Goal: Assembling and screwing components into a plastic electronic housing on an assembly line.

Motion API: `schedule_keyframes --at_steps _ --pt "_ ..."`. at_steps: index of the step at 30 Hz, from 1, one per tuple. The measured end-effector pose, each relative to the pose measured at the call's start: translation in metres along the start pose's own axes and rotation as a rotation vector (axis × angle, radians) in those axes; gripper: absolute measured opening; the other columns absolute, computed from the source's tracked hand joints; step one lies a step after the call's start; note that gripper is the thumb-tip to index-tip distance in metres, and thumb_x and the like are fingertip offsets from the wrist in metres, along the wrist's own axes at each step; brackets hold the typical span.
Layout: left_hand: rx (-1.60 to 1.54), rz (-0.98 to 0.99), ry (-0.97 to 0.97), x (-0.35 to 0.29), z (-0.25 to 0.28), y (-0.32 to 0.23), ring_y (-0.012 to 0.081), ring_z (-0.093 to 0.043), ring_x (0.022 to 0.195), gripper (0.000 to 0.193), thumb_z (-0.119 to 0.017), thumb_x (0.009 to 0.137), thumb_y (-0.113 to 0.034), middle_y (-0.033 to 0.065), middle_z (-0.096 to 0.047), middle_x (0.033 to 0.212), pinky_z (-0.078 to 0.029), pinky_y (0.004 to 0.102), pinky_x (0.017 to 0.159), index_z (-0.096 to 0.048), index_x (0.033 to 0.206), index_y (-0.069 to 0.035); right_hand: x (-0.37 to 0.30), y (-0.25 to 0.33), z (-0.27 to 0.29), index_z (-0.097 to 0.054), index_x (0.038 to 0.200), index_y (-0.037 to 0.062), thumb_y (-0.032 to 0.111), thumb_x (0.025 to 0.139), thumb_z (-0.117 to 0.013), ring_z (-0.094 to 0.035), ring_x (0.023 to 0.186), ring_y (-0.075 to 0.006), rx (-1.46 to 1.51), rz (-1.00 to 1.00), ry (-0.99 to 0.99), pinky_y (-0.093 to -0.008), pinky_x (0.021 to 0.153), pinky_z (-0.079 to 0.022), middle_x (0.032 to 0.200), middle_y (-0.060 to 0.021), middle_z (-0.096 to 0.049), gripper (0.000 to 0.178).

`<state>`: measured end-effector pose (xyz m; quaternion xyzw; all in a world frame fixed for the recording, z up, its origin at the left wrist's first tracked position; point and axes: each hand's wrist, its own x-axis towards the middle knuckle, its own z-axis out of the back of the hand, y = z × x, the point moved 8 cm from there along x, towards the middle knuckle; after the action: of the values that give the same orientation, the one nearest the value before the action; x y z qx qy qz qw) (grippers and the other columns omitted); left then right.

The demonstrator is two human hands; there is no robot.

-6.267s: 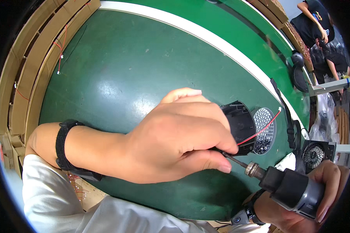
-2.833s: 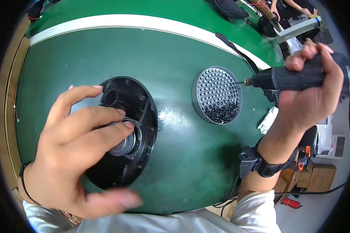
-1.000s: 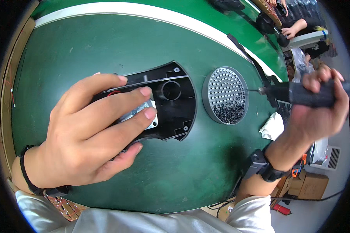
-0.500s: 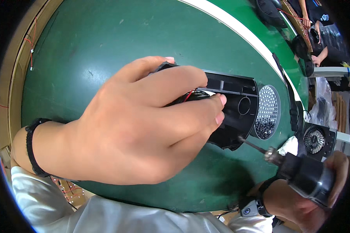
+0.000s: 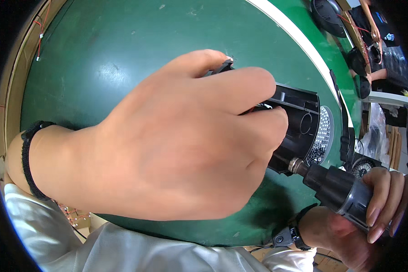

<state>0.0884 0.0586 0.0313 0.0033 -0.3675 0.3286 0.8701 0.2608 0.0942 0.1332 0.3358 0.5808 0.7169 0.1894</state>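
Note:
My left hand [image 5: 181,140] is wrapped over a black plastic housing [image 5: 308,104], which it holds above the green table. The palm and fingers cover most of the part; its right end shows a round ring and ribs, and a bit of wiring peeks out between the fingers. In my right hand [image 5: 381,199] is a black electric screwdriver [image 5: 337,188], gripped round its body. Its metal nose points left into the lower edge of the housing, close under my left fingers. The tip of the bit is hidden there.
Just right of the housing lies a round dish [image 5: 327,136] with a dotted pattern and small dark screws. A black strap [image 5: 344,131] hangs over the table's white edge [image 5: 299,36]. A small fan [image 5: 362,167] is at the right. Another person's arm [image 5: 371,22] shows at upper right.
The left hand and housing have shifted right in the picture. My right hand has brought the screwdriver up and left, so its bit now goes in at the housing's lower edge.

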Motion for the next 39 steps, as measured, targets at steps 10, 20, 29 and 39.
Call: schedule_keyframes --at_steps 10,20,29,39 --pt "0.020 0.043 0.005 0.001 -0.001 0.000 0.0267 -0.064 0.099 0.042 -0.079 0.056 -0.014 0.0023 -0.070 0.112 -0.052 0.0422 0.077 -0.076 0.097 -0.007 0.006 -0.009 0.001 -0.053 0.117 0.0012 0.024 0.100 -0.059 -0.062 0.072 -0.0216 0.075 0.017 0.145 -0.0377 0.066 -0.053 0.097 -0.0071 -0.063 0.029" --pt "0.139 0.041 -0.045 0.005 0.004 -0.008 0.0251 -0.065 0.099 0.029 -0.078 0.062 -0.012 -0.0008 -0.072 0.109 -0.054 0.0412 0.075 -0.078 0.091 -0.009 -0.012 -0.009 -0.007 -0.050 0.102 0.0051 0.019 0.085 -0.074 -0.054 0.064 -0.0141 0.084 0.194 -0.177 -0.0323 0.063 -0.047 0.085 -0.0030 -0.057 0.033" --pt "0.054 0.006 -0.012 0.002 0.001 -0.006 0.0289 -0.064 0.099 0.040 -0.078 0.060 -0.013 0.0036 -0.071 0.113 -0.055 0.0388 0.071 -0.077 0.099 -0.004 -0.021 -0.018 -0.010 -0.047 0.088 0.0086 0.015 0.071 -0.089 -0.048 0.058 -0.0074 0.078 0.346 -0.463 -0.0275 0.061 -0.041 0.075 0.0005 -0.051 0.046" --pt "0.056 0.060 0.209 0.005 0.005 -0.003 0.0313 -0.058 0.115 0.056 -0.081 0.064 -0.025 0.0039 -0.062 0.131 -0.053 0.0498 0.092 -0.073 0.117 -0.008 0.005 -0.015 -0.040 -0.040 0.107 0.0079 0.020 0.091 -0.064 -0.053 0.057 -0.0147 -0.066 0.345 -0.482 -0.0271 0.058 -0.043 0.086 -0.0053 -0.056 0.032"
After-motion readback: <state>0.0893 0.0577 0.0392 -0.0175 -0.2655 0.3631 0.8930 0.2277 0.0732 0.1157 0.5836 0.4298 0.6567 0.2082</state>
